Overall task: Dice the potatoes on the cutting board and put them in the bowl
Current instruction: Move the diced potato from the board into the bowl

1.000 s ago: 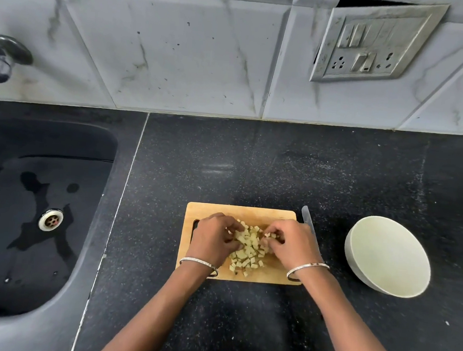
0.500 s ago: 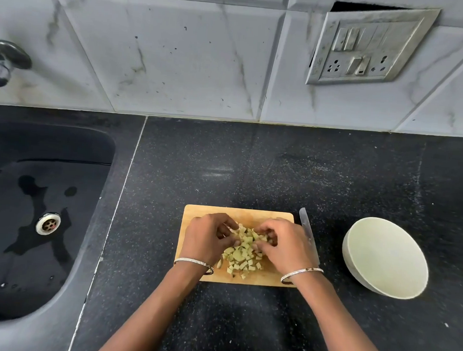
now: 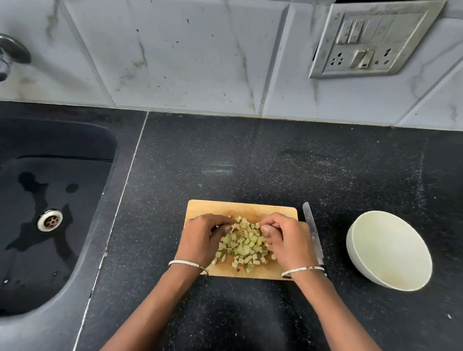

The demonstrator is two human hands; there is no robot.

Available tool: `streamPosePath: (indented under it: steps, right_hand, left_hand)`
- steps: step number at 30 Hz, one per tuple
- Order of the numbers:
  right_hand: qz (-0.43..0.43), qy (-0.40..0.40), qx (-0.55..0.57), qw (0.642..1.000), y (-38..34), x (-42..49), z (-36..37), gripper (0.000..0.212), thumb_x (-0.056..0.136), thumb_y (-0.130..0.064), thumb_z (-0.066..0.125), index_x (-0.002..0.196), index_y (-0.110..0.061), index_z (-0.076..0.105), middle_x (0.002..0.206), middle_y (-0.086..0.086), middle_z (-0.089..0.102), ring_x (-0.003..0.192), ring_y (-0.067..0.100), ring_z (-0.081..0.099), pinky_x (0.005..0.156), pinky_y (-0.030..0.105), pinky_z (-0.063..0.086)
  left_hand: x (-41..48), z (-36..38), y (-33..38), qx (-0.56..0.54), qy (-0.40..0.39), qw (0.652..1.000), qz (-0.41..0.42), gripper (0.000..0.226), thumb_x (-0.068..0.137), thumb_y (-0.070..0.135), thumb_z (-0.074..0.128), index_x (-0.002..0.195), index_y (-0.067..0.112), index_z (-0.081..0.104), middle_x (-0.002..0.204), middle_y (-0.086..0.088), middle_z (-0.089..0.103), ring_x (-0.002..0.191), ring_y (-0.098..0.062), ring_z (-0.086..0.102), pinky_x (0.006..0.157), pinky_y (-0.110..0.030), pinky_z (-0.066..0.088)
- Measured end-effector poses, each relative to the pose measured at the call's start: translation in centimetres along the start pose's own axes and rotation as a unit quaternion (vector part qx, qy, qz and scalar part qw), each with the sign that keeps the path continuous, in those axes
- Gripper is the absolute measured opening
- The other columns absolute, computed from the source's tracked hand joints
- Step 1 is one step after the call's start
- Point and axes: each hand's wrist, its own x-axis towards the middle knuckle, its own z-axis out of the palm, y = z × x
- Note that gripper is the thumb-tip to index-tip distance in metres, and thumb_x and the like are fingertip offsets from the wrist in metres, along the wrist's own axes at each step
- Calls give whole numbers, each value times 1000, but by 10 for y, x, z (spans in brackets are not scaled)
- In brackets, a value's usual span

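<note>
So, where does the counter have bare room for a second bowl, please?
Bare counter lies between cutting board and tiled wall, between sink and board, and nearside of the bowl. Crowded: left hand and right hand cup diced potatoes on the board, knife alongside.

No writing can be read anywhere. The switch plate (image 3: 371, 40) on the wall tiles (image 3: 179, 48) shows only switches and sockets, any marks on it too small to make out. The bowl (image 3: 389, 249), cutting board (image 3: 244, 210) and knife (image 3: 310, 224) show plain surfaces.
</note>
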Motion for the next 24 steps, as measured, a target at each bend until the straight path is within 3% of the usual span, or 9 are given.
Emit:
streamPosePath:
  steps: [3,7,11,16,18,21,24]
  right_hand:
    - [-1,-31,-10,999,3,-2,-2,21,89,-10,66,92,-29,73,84,-13,71,78,3,66,73,22,55]
    - [-16,-64,-30,997,1,-6,-2,28,87,-8,67,98,-33,71,101,-17,70,90,-1,63,82,18,51]
    - [-30,-61,-31,997,0,-10,-6,23,84,-18,73,103,-30,69,105,-19,66,91,-4,60,83,18,48]
    - [-59,18,-42,997,-3,-18,0,13,80,-14,77,89,-23,73,92,-13,69,81,2,64,77,29,56]
    - [-60,45,-53,996,-8,-20,1,6,80,-26,78,81,-23,72,82,-14,69,74,4,63,69,30,55]
    - [-43,16,-88,995,-11,-19,-1,19,81,-40,74,92,-25,73,96,-13,68,87,8,63,78,30,54]
    - [3,-73,-152,986,-4,-15,-9,63,71,-59,75,122,-25,60,119,-9,54,111,14,54,98,33,46]
  left_hand:
    - [-3,-3,-1,-74,-4,997,-36,17,84,12,71,94,25,76,86,15,74,80,5,66,73,-15,52]
    - [-5,-4,-2,-124,-5,990,-69,19,72,8,82,82,22,75,73,11,72,70,2,66,65,-9,49]
    - [-6,-5,-7,-140,-24,987,-78,32,65,5,86,89,24,75,81,11,73,71,-4,66,67,-13,52]
    - [-5,-10,-9,-176,-6,981,-82,25,73,3,80,90,20,74,76,6,74,74,-7,70,70,-24,58]
    - [-5,-11,-8,-169,0,982,-82,21,77,2,77,89,20,74,75,5,74,72,-7,70,70,-26,59]
    - [-2,-13,-11,-87,26,994,-66,21,84,7,68,89,27,74,79,11,72,72,-2,67,72,-21,56]
    - [-1,-25,-16,67,-23,996,-53,31,81,22,73,110,30,65,94,9,63,82,-8,61,80,-31,52]
